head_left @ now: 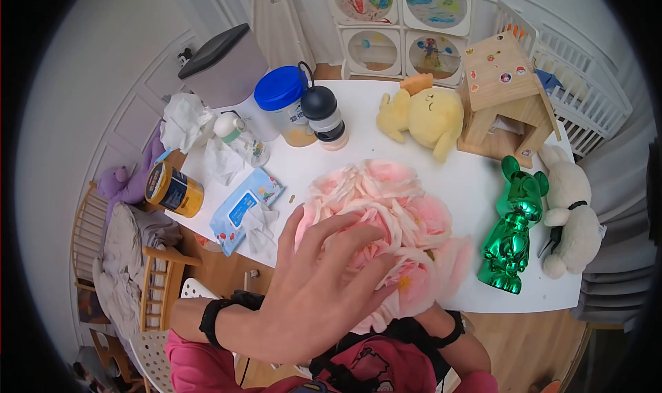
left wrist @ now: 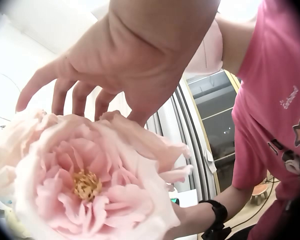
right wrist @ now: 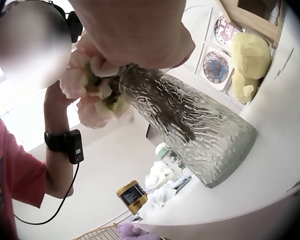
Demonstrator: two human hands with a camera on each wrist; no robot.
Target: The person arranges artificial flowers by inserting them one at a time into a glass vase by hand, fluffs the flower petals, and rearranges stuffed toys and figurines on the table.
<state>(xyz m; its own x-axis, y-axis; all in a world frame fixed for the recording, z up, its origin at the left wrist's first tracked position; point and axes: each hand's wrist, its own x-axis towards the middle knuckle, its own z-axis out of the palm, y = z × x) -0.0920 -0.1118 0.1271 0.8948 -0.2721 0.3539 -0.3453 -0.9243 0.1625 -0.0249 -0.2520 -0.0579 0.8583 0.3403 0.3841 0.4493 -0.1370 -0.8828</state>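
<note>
We judge the textured glass vase (right wrist: 205, 132) stiff, fragile, heavyish, best gripped round its body; the pink roses (head_left: 422, 217) are soft. It looks near upright at the white table (right wrist: 277, 125), blooms up. Our left hand (head_left: 303, 289) spreads bent fingers at petals; our right hand's (right wrist: 135, 32) grip we cannot tell.
</note>
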